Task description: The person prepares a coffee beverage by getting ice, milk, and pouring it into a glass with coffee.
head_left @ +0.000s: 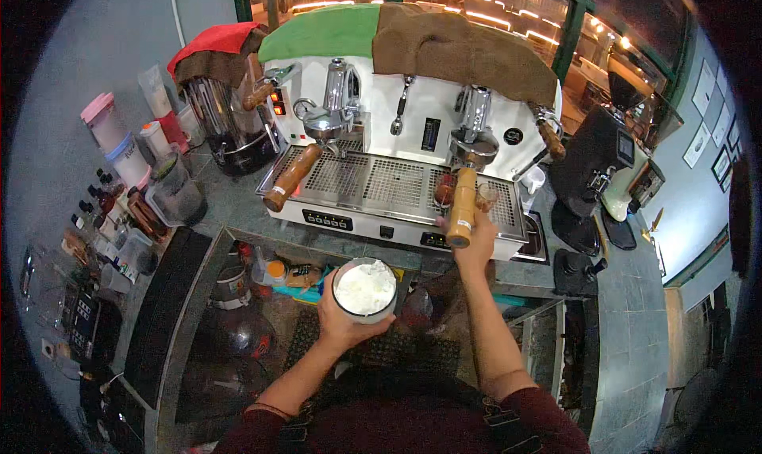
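Observation:
My left hand point(340, 319) is wrapped around a clear cup point(364, 316) held in front of me. White, lumpy stuff point(365, 286) fills it close to the rim; I cannot tell whether it is ice or cream. At the espresso machine's right group, my right hand point(478, 244) reaches in beside a portafilter with a light wooden handle point(462, 208). The handle partly hides its fingers. Just beyond the fingertips is a small shot glass point(486, 194) with brownish contents. Left of the handle, another small glass holding dark reddish liquid point(444, 190) stands on the drip tray point(393, 182).
The left group carries a second portafilter point(294, 178), its handle sticking out toward me. A black grinder point(587, 156) stands to the right. Bottles point(147, 213), a blender jug point(175, 190) and stacked cups point(119, 140) crowd the left counter. Below the machine is a shelf with several items point(278, 273).

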`<state>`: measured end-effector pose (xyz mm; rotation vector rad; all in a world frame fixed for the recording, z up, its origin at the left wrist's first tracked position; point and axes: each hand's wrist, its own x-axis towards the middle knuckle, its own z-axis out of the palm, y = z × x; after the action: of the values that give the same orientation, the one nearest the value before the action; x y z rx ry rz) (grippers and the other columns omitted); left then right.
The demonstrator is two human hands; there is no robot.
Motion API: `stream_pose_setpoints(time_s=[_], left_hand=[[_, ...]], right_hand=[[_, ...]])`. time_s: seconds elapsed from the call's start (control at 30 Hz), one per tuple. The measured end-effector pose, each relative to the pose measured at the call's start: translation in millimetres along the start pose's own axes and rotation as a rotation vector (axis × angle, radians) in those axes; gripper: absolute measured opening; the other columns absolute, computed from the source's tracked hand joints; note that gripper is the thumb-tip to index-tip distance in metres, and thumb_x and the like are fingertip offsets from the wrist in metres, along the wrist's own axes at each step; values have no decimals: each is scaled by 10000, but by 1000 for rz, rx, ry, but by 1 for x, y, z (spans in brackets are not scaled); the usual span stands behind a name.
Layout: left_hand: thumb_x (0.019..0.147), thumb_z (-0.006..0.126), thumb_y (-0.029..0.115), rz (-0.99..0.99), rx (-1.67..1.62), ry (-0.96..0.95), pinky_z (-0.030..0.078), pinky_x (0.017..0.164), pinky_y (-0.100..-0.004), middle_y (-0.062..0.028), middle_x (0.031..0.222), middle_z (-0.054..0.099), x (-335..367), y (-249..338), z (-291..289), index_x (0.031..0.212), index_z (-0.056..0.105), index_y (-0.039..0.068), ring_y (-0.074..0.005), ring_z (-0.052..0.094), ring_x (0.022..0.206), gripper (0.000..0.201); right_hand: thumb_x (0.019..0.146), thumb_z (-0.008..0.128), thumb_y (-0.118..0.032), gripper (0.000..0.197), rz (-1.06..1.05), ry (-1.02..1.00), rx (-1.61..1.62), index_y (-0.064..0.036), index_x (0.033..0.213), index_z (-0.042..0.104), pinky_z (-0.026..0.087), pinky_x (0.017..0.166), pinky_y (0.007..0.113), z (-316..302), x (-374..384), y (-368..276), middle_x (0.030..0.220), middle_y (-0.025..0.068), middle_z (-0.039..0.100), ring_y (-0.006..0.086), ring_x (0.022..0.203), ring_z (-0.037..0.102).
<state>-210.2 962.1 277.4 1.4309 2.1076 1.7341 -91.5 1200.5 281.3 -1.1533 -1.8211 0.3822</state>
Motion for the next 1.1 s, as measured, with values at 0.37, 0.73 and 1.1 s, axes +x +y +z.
stream_pose_setpoints(time_s=[0.37, 0.73, 1.1], left_hand=[[490, 908, 290, 215, -72, -99, 488, 903, -378, -148, 1167, 572, 79, -47, -22, 1260, 384, -5, -259, 595, 1060, 977], [522, 897, 349, 289, -183, -268, 498, 898, -389, -175, 1159, 578, 104, -88, -36, 1266, 346, 1, -301, 604, 1056, 990], [513, 897, 306, 242, -267, -338, 504, 874, -390, -171, 1126, 596, 91, -126, -44, 1248, 373, 11, -305, 614, 1035, 950]], right_hand=[[586, 747, -582, 800, -6, 353, -247, -102, 1201, 570, 305, 912, 450, 80, 23, 4, 1127, 164, 582, 345, 1091, 487], [617, 819, -389, 532, 332, 220, -56, -35, 979, 656, 465, 804, 374, 52, -10, -68, 947, 126, 655, 281, 903, 609], [533, 835, -301, 444, -134, -123, -128, -101, 901, 687, 354, 778, 365, 8, -78, -111, 864, 32, 655, 232, 854, 540]])
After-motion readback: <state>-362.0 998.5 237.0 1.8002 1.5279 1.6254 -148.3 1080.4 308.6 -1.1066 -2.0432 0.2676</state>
